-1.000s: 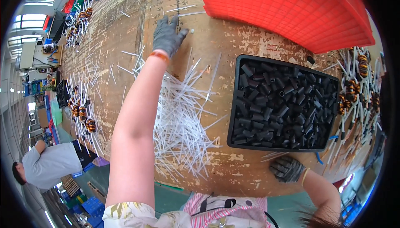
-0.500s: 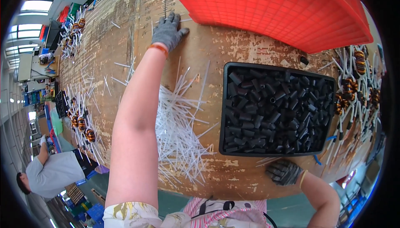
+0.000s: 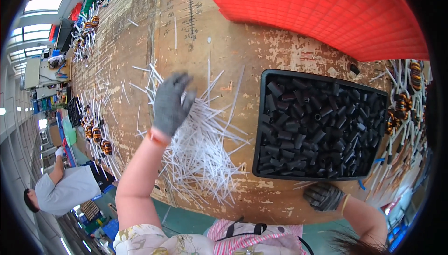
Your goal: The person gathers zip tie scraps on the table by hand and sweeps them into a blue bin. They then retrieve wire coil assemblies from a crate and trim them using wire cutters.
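Note:
My left hand [image 3: 171, 105], in a grey glove, hovers at the far end of a heap of thin white plastic tubes [image 3: 200, 148]. Its fingers are slightly blurred but look apart, with nothing seen in them. A single white tube [image 3: 175, 33] lies farther off, beside hand-drawn scale marks [image 3: 191, 15] on the wooden table. My right hand [image 3: 323, 196], gloved in grey, rests by the near edge of a black tray [image 3: 255, 161] full of short black tube pieces [image 3: 317, 129]. Its fingers are curled, and what they hold, if anything, is hidden.
A large red plastic crate [image 3: 308, 17] stands at the far right. Copper-wound coils with white-sleeved leads [image 3: 399, 108] lie right of the tray. More coils [image 3: 95, 134] sit along the left edge of the worn table [image 3: 126, 45]. A person in a grey shirt [image 3: 70, 189] stands at left.
My left hand has come back from beside the scale marks to the tube heap, leaving a white tube lying by the marks. My right hand stays beside the tray. The view has shifted slightly.

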The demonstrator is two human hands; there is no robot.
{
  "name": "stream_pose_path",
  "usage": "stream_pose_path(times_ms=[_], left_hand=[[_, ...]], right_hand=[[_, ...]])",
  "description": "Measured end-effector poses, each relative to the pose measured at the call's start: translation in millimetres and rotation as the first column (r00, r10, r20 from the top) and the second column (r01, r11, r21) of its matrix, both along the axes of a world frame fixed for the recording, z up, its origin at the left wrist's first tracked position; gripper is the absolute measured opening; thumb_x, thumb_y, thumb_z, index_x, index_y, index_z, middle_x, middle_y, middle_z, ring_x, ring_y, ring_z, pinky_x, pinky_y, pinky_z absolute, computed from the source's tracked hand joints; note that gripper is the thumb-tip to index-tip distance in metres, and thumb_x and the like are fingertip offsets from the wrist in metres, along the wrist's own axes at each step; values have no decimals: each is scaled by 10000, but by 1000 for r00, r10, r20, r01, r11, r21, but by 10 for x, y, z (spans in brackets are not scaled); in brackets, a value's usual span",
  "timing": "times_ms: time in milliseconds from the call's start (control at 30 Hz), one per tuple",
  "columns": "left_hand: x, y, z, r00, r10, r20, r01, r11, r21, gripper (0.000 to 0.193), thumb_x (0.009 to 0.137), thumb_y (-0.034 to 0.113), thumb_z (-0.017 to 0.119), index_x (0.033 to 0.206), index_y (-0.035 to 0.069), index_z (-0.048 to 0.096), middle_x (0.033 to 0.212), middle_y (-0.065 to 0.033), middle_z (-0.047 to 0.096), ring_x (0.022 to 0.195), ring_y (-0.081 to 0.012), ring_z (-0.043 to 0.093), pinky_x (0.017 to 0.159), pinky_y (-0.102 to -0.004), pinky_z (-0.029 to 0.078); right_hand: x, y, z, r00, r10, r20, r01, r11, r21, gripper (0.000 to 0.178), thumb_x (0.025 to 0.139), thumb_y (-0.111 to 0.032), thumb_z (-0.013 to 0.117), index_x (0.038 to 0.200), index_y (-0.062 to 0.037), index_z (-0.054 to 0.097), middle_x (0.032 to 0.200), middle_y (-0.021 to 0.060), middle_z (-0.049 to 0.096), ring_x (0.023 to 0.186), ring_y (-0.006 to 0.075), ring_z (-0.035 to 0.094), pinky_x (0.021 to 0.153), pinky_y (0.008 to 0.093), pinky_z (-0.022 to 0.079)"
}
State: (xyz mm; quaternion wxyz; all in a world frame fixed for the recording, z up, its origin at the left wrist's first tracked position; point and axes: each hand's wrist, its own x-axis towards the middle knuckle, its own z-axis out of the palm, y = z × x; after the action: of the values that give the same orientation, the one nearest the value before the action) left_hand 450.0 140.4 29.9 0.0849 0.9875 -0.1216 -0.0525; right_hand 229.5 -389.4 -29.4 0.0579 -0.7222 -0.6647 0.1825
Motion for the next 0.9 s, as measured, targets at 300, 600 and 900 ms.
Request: stream_pose_path(times_ms=[300,600,900], left_hand=[[936,41,-491,983,182,0,-181,977,109,776,876,503,569,1403,-31,369,1492,-268,282,1395,-374,274,1146,-409,249],[-663,-228,68,961,-103,-258,98,995,-33,572,861,357,622,1326,44,509,1357,-174,496,1178,-327,526,1006,-416,421],[-351,-959,-357,928,-363,-88,372,918,134,576,913,376,513,1411,102,422,1507,-113,336,1395,-315,302,1144,-421,245]], right_hand=[[5,46,14,999,-27,16,26,999,42,490,775,-254,459,1211,-93,610,1267,115,593,1169,292,554,1024,456,413],[-66,2,19,989,-135,-64,139,988,61,498,766,-267,459,1201,-81,615,1280,121,585,1200,298,533,1062,464,371],[-94,40,-15,984,-157,-88,164,983,79,517,717,-273,524,1182,-73,630,1274,125,588,1203,314,525,1079,478,340]])
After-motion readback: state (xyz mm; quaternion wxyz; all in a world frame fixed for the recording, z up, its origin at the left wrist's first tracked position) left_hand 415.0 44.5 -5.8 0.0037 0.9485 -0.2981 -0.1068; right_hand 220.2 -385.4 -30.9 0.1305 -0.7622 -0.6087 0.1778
